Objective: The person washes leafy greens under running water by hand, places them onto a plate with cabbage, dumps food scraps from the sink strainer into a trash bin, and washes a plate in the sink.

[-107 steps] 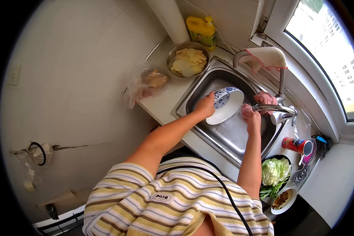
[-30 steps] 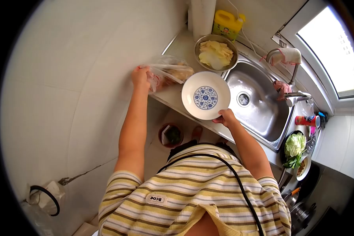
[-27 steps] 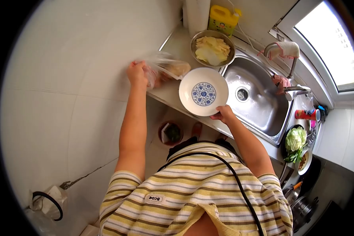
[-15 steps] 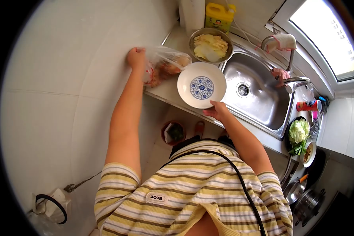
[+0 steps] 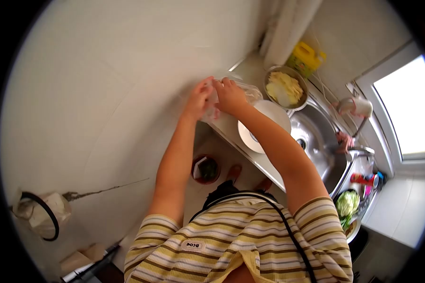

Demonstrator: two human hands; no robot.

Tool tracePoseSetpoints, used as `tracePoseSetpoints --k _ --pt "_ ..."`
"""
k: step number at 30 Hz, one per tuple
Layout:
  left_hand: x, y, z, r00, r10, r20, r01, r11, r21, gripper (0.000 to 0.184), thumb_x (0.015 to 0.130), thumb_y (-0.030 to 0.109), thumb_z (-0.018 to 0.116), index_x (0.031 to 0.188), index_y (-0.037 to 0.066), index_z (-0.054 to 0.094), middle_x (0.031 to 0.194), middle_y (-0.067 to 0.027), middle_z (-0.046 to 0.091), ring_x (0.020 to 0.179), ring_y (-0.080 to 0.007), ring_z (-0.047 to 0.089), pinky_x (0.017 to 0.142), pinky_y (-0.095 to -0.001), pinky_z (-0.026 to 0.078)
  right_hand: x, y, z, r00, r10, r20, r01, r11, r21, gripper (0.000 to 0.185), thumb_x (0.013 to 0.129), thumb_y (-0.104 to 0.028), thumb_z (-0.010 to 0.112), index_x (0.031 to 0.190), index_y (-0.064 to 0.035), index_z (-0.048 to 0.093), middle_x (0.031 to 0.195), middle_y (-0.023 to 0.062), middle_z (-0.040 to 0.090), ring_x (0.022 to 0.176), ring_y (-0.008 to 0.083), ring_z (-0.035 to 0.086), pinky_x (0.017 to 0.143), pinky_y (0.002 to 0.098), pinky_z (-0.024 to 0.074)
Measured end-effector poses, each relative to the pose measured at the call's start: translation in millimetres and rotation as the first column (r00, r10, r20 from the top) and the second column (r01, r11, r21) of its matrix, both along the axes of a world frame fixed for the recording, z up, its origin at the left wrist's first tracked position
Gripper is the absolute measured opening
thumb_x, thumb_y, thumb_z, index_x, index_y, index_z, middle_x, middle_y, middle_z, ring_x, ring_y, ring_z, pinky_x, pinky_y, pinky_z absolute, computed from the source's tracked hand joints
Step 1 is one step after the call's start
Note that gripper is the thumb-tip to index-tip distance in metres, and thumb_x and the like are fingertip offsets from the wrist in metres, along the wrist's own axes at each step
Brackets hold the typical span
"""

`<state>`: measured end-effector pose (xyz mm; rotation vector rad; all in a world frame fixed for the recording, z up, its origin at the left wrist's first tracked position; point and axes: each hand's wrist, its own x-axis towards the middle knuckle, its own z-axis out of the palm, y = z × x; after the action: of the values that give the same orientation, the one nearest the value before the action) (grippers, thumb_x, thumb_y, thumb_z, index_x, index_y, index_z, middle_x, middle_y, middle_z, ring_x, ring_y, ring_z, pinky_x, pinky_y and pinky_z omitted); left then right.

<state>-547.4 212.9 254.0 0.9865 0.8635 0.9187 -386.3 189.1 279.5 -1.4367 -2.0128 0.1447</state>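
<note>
A clear plastic bag lies at the counter's left end against the wall, mostly covered by my hands. My left hand, slightly blurred, is closed on the bag's edge at the left. Close beside it, my right hand has its fingers bent onto the same bag. What the bag contains is hidden now; brownish food showed through it before. A white plate with a blue centre rests on the counter, partly under my right forearm.
Behind the plate stands a metal bowl of pale sliced vegetables. A yellow jug is at the back. To the right are the steel sink, faucet, red can and lettuce. A bin stands below.
My right hand has let go of the plate and moved left to the bag. The plate now stays on the counter. My left hand remains at the bag; the view has shifted and turned.
</note>
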Motion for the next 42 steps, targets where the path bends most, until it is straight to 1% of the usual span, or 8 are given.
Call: tracePoseSetpoints --k 5,6,9,16,19,29,35,42 --pt "-9 -29 2 0.943 0.323 0.081 -0.315 0.944 -0.099 0.051 0.089 0.03 0.054 0.135 0.015 0.038 0.099 -0.0076 0.059 0.089 -0.0176 0.056 0.075 -0.0368 0.046 -9 46 1 0.993 -0.084 0.078 0.093 0.99 -0.109 0.009 0.066 -0.009 0.059 0.075 -0.0059 0.058 0.08 0.0162 0.059 0.079 0.0338 0.058 0.069 0.0401 0.0473" --pt "-12 -22 -26 0.904 0.316 -0.287 -0.299 0.949 0.102 0.051 0.087 0.029 0.054 0.133 0.014 0.041 0.1 -0.009 0.061 0.091 -0.0186 0.058 0.076 -0.0367 0.046 -2 46 7 0.994 -0.06 0.091 0.07 0.991 -0.111 0.009 0.066 -0.009 0.059 0.075 -0.0059 0.058 0.08 0.0162 0.059 0.079 0.0338 0.058 0.069 0.0401 0.0473" --pt "-14 -28 -61 0.568 0.293 -0.769 -0.064 0.948 0.313 0.046 0.081 0.028 0.056 0.123 0.011 0.05 0.098 -0.0112 0.064 0.091 -0.0217 0.061 0.077 -0.0361 0.047 17 49 22 0.996 -0.062 -0.058 0.042 0.953 -0.301 0.011 0.063 -0.003 0.058 0.074 -0.0036 0.056 0.077 0.0132 0.06 0.073 0.0296 0.058 0.066 0.0366 0.0453" --pt "-10 -9 -27 0.162 0.356 -0.92 0.009 0.932 0.362 0.032 0.073 0.032 0.064 0.077 0.0 0.066 0.085 -0.0157 0.065 0.079 -0.0273 0.064 0.068 -0.0359 0.051 58 61 39 0.551 -0.31 -0.774 -0.366 0.744 -0.559 0.015 0.064 0.006 0.057 0.068 -0.0072 0.052 0.067 0.0032 0.052 0.067 0.0168 0.053 0.059 0.0284 0.0389" --pt "-16 3 -44 0.662 0.483 -0.573 -0.279 0.868 0.41 0.019 0.08 0.02 0.058 0.084 0.002 0.064 0.077 -0.0093 0.064 0.072 -0.0183 0.06 0.063 -0.0329 0.049 68 85 40 0.452 -0.357 -0.817 -0.404 0.735 -0.544 0.013 0.061 0.001 0.061 0.067 -0.0077 0.054 0.061 0.0019 0.05 0.059 0.0133 0.048 0.055 0.0272 0.0366" --pt "-57 -153 80 0.753 0.644 -0.136 -0.625 0.765 0.159 0.014 0.089 0.021 0.053 0.084 0.008 0.054 0.068 0.0025 0.045 0.057 -0.0064 0.04 0.048 -0.0236 0.034 4 -15 194 0.413 0.128 -0.902 -0.69 0.69 -0.218 0.018 0.066 0.003 0.055 0.062 -0.008 0.042 0.059 -0.0015 0.042 0.054 0.0092 0.039 0.051 0.0238 0.03" --pt "-100 -337 117 0.652 0.619 -0.439 -0.706 0.706 -0.053 0.04 0.084 0.047 0.06 0.069 0.011 0.052 0.059 0.0068 0.036 0.047 -0.0066 0.026 0.042 -0.025 0.023 -75 -93 196 0.294 0.139 -0.946 -0.94 0.223 -0.26 0.019 0.065 0.005 0.047 0.064 -0.0115 0.037 0.059 -0.0061 0.034 0.053 0.0053 0.029 0.046 0.0233 0.0202" --pt "-116 -583 121 0.559 0.333 -0.759 -0.719 0.651 -0.244 0.021 0.08 0.029 0.064 0.073 0.009 0.063 0.059 0.0047 0.044 0.049 -0.0076 0.035 0.044 -0.0245 0.029 -212 -279 136 0.342 0.543 -0.767 -0.841 -0.188 -0.508 0.018 0.06 0.0 0.048 0.074 -0.0019 0.06 0.057 -0.0018 0.043 0.051 0.0071 0.036 0.045 0.0236 0.0247"
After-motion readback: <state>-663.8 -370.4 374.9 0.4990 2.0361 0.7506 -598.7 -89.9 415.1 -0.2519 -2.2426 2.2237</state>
